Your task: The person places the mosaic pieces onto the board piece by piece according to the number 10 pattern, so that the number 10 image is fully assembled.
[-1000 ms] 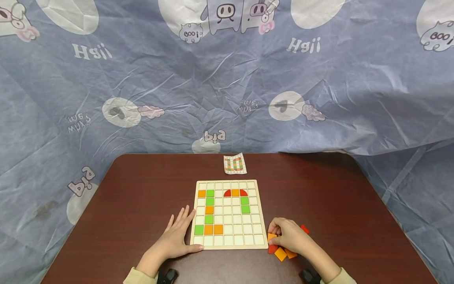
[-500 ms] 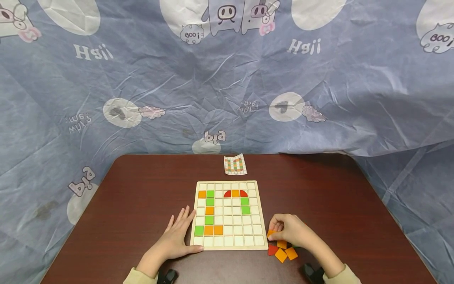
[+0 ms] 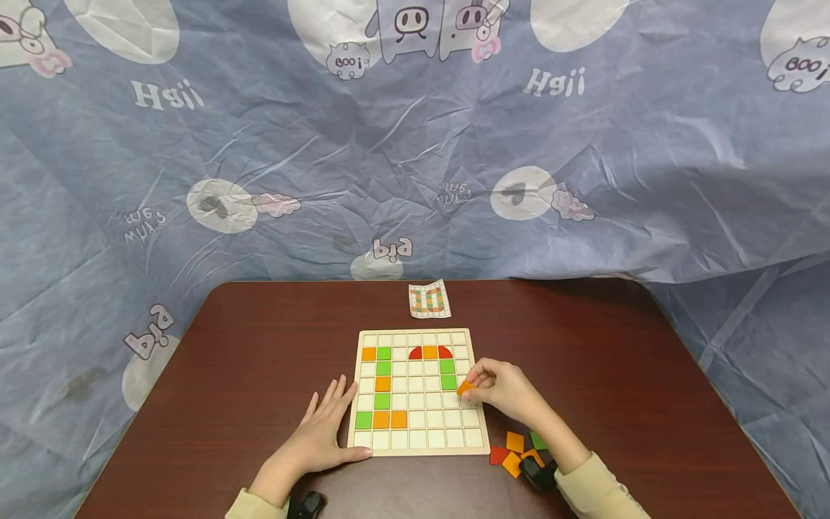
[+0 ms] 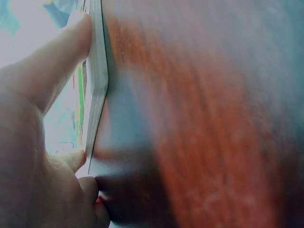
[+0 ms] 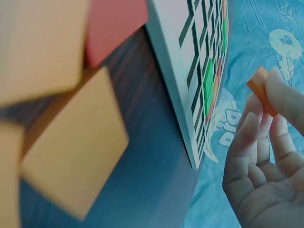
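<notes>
My right hand [image 3: 502, 389] pinches an orange square tile [image 3: 465, 388] between thumb and fingers, over the right side of the wooden grid board [image 3: 418, 453]. In the right wrist view the same orange tile [image 5: 262, 90] shows edge-on at the fingertips. My left hand [image 3: 320, 436] lies spread at the board's left edge, its thumb on the front-left corner. The left wrist view has that thumb [image 4: 61, 52] against the board's edge [image 4: 97, 71]. Green and orange squares form a shape on the board's left; red quarter-rounds, an orange square and green squares [image 3: 449, 382] sit on its right.
Loose tiles lie right of the board: a red one [image 3: 498, 455], a green one [image 3: 537, 440] and several orange ones [image 3: 515, 442], partly hidden by the black wrist camera [image 3: 540, 474]. A printed pattern card [image 3: 429, 300] lies behind the board. A patterned cloth [image 3: 415, 144] hangs behind the table.
My right hand has picked an orange tile from the loose pieces and carried it up and left over the board. The left hand has stayed in place.
</notes>
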Available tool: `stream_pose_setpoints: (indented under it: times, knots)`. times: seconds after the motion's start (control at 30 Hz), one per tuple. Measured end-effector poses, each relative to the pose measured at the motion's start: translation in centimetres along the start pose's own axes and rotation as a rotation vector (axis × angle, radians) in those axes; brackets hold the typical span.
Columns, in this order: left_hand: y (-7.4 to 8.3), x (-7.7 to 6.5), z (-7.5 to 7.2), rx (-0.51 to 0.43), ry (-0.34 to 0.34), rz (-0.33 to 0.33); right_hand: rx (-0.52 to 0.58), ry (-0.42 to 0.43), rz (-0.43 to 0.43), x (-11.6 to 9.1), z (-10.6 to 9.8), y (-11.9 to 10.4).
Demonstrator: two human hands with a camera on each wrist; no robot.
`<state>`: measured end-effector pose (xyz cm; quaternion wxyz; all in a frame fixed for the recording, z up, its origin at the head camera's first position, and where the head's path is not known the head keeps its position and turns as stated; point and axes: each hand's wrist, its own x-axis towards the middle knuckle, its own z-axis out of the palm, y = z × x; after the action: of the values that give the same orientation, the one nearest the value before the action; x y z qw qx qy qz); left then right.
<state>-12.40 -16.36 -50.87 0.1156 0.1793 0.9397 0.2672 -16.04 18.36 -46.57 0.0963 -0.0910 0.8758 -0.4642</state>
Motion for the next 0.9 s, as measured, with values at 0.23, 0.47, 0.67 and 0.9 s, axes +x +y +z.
stream_pose_setpoints:
  times: [0.23, 0.47, 0.67, 0.9]
  knots:
    - [0.2, 0.0, -0.2, -0.003, -0.004, -0.004, -0.016, 0.011, 0.004, 1.5, 1.3, -0.2]
    - [0.2, -0.1, -0.2, -0.014, 0.000, -0.002, -0.115, -0.003, -0.005, 1.8, 2.4, -0.6]
    - [-0.2, -0.1, 0.2, -0.028, 0.042, 0.029, -0.187, -0.018, -0.007, 1.8, 2.8, -0.8]
    - [-0.3, 0.0, 0.2, -0.034, 0.035, 0.027, -0.216, -0.031, -0.007, 1.9, 2.8, -0.9]
